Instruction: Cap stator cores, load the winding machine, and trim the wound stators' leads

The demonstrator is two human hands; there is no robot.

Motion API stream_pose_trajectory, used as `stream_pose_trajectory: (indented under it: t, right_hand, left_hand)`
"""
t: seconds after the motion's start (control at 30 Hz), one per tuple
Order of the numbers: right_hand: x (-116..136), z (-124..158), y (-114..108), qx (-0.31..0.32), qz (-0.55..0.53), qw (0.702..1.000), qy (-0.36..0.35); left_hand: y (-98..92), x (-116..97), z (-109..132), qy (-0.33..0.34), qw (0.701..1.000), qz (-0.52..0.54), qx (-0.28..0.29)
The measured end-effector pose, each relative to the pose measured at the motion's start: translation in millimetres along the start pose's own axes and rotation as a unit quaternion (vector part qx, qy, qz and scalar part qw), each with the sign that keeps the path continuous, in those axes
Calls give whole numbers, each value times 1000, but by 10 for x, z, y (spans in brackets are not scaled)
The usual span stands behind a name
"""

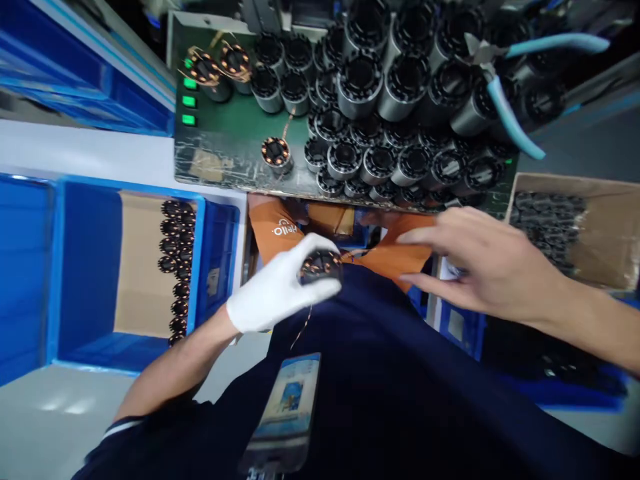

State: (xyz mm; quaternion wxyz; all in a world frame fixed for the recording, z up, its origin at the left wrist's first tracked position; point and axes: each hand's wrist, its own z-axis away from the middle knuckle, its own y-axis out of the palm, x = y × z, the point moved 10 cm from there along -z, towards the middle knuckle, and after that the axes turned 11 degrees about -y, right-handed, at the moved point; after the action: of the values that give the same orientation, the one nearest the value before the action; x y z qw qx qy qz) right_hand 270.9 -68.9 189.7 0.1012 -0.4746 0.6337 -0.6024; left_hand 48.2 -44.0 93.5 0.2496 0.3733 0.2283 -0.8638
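Observation:
My left hand (277, 287), in a white glove, is closed around a small black motor stator with copper windings (320, 265), held over my lap; a thin copper wire hangs from it. To the right of the stator my bare right hand (480, 260) hovers with fingers stretched out and apart, holding nothing. Both hands are just below the front edge of the green-topped work table (230, 133).
Many black and silver stators (380, 87) crowd the table, with blue-handled cutters (515, 100) on top. A blue bin (85, 267) on the left holds a row of wound stators (177, 267). A cardboard box (610, 247) of parts stands right. A phone (290, 407) rests on my lap.

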Motion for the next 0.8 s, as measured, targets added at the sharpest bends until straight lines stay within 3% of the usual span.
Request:
stream_pose_trajectory:
  t: [0.03, 0.1, 0.17, 0.2, 0.3, 0.37, 0.43, 0.5, 0.6, 0.7, 0.8]
  right_hand:
    - [-139, 89, 7, -9, -4, 999, 50]
    - [-346, 259, 220, 11, -47, 990, 135]
    - [-346, 349, 673, 87, -115, 978, 153]
    - [-282, 376, 947, 137, -157, 967, 146]
    - [-34, 430, 1600, 241, -244, 932, 121]
    - [45, 452, 1797, 254, -251, 926, 121]
    - [49, 503, 1846, 245, -244, 928, 135]
    - [15, 594, 1833, 239, -239, 927, 159]
    - [-22, 696, 1810, 244, -235, 922, 187]
    - [14, 646, 1842, 256, -229, 919, 191]
    - [95, 508, 1903, 268, -229, 918, 179]
  left_hand:
    - [-291, 65, -1, -1, 995, -31, -93]
    - [-910, 168, 12, 18, 955, -85, -282]
    - [-1436, 256, -18, 59, 887, -137, -437]
    - [-1611, 310, -110, 80, 864, -157, -471]
    - [-1943, 513, -540, 101, 850, -188, -481]
    - [-2040, 602, -768, 96, 855, -209, -466]
    - [-2134, 629, -844, 103, 849, -214, -472]
    - [-2335, 646, -805, 100, 826, -195, -519]
    - [-2763, 729, -850, 9, 792, -168, -587]
    - [-3056, 686, -1111, -57, 792, -162, -586]
    - [-3150, 539, -1306, -52, 803, -139, -578]
